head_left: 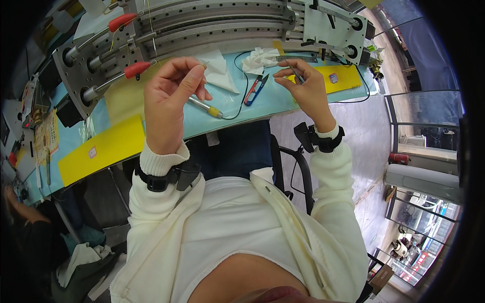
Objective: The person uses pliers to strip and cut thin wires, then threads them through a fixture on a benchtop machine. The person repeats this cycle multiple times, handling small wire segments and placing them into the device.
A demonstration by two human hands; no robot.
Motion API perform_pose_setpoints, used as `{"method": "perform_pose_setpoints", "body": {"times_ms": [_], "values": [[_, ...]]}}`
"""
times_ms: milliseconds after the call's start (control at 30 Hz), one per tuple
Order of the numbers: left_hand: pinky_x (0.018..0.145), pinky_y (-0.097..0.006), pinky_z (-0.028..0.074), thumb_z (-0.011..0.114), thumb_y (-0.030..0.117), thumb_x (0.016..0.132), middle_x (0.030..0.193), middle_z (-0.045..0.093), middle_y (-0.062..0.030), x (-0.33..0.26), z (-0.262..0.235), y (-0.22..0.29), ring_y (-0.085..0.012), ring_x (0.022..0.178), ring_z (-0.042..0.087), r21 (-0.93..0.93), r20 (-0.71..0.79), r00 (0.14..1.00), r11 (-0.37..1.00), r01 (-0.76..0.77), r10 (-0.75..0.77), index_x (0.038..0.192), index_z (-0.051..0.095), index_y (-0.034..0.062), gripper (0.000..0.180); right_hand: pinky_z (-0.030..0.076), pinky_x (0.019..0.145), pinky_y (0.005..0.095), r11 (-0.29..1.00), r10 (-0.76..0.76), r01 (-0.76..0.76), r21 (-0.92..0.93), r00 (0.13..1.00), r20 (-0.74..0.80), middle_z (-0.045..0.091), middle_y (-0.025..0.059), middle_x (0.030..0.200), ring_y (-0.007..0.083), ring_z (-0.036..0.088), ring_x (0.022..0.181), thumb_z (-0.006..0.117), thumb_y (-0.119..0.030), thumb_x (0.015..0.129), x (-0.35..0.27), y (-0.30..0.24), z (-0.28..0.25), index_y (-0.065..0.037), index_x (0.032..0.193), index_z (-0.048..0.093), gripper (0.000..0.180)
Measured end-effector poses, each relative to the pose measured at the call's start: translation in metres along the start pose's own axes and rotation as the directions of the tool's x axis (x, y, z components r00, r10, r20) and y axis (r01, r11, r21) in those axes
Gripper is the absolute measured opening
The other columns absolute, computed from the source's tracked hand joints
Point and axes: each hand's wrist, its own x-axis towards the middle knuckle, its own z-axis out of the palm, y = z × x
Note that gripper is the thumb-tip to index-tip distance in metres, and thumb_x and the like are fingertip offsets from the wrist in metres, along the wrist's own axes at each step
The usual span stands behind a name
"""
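My left hand (174, 93) is raised over the table's front edge, its thumb and forefinger pinched together. A tiny, thin bit shows at those fingertips, too small to name. To the right, my right hand (310, 93) is closed round slim grey metal tweezers (298, 76), mostly hidden by the fingers. The two hands are well apart. On the table between them lie small snips (256, 90) with red and blue handles. A silver pen-shaped tool (204, 107) with a yellow end and a black cord lies just right of my left hand.
Across the back runs a long metal rail machine (217, 25) with red-tipped rods (136, 69) at its left. White tissue (260, 59) and yellow sheets (103, 151) lie on the light-blue tabletop (197, 126). Another person's arm (25, 207) shows at the far left.
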Motion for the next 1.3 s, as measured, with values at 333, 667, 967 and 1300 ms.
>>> {"method": "perform_pose_setpoints", "body": {"times_ms": [333, 667, 967, 1300], "values": [[0.069, -0.027, 0.051, 0.060, 0.011, 0.099, 0.086, 0.059, -0.0050, -0.003, 0.003, 0.001, -0.0118, 0.069, 0.055, 0.014, 0.006, 1.000, 1.000, -0.025, 0.025, 0.107, 0.062, -0.0017, 0.015, 0.037, 0.061, 0.0205, 1.000, -0.012, 0.012, -0.018, 1.000, -0.007, 0.077, 0.0020, 0.092, 0.0038, 0.050, 0.065, 0.078, -0.004, 0.080, -0.019, 0.009, 0.032, -0.008, 0.120, 0.062, 0.043], [0.069, -0.028, 0.052, 0.065, 0.010, 0.096, 0.082, 0.062, -0.0064, -0.002, 0.006, 0.001, -0.0119, 0.067, 0.057, -0.045, -0.028, 0.999, 0.999, -0.024, 0.022, 0.104, 0.064, -0.0023, 0.014, 0.050, 0.070, 0.0255, 0.980, -0.125, 0.106, -0.167, 0.987, -0.103, 0.076, 0.0050, 0.087, 0.0203, 0.073, 0.080, 0.078, -0.004, 0.079, -0.019, 0.016, 0.060, -0.010, 0.129, 0.055, 0.056], [0.065, -0.027, 0.047, 0.061, 0.012, 0.098, 0.082, 0.058, -0.0041, -0.002, 0.011, 0.004, -0.0117, 0.068, 0.054, 0.004, 0.049, 0.999, 1.000, 0.018, -0.018, 0.103, 0.061, -0.0001, 0.013, 0.041, 0.065, 0.0161, 0.971, -0.077, 0.118, 0.206, 0.978, -0.196, 0.074, 0.0025, 0.083, 0.0023, 0.059, 0.071, 0.082, -0.005, 0.080, -0.001, 0.002, -0.006, -0.003, 0.132, 0.050, 0.061], [0.068, -0.025, 0.049, 0.066, 0.010, 0.094, 0.081, 0.062, -0.0043, 0.001, 0.038, 0.001, -0.0113, 0.067, 0.058, -0.109, 0.158, 0.983, 0.987, 0.117, -0.099, 0.099, 0.065, -0.0011, 0.012, 0.043, 0.073, 0.0173, 0.951, -0.271, 0.307, 0.021, 0.869, -0.414, 0.075, 0.0051, 0.088, 0.0065, 0.066, 0.081, 0.081, -0.007, 0.083, 0.048, 0.012, -0.080, -0.004, 0.131, 0.049, 0.058]]}}
